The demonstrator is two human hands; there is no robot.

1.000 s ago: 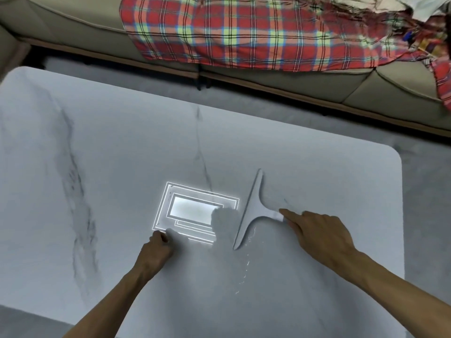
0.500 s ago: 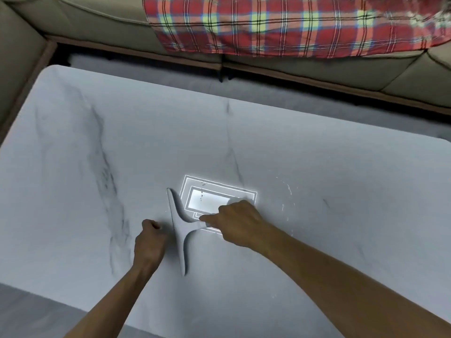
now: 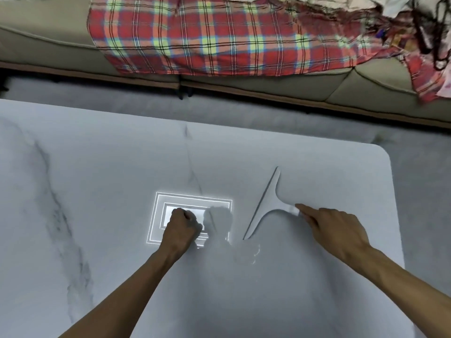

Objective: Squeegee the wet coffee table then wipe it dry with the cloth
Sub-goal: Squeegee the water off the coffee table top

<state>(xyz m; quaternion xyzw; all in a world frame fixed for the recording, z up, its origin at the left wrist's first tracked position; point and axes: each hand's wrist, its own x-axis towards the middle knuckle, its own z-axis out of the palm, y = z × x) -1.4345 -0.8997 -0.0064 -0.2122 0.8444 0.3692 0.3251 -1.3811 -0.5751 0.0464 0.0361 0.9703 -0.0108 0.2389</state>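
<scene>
Over at three o'clock from the left hand (image 3: 181,230), squeegee (image 3: 266,203) down on the desk (image 3: 97,167), blade slanting from one o'clock to seven, handle tip pinched by the right hand (image 3: 339,230), index finger stretched along it. Left hand balled into a fist, resting on the desk right over a bright rectangular light reflection (image 3: 195,200); nothing visible inside it. Looks like mid-squeegee, judging by the thin trail of water beads (image 3: 255,253) glinting at six o'clock off the blade's near end. Hard to call how much of the top is already cleared: no obvious puddles, only that trail. No cloth anywhere in view, so drying apparently not yet begun. Left to do, by the look of it: more strokes, then the whole wipe-down. Up at twelve o'clock, sofa (image 3: 48,45) under a plaid blanket (image 3: 207,37).
</scene>
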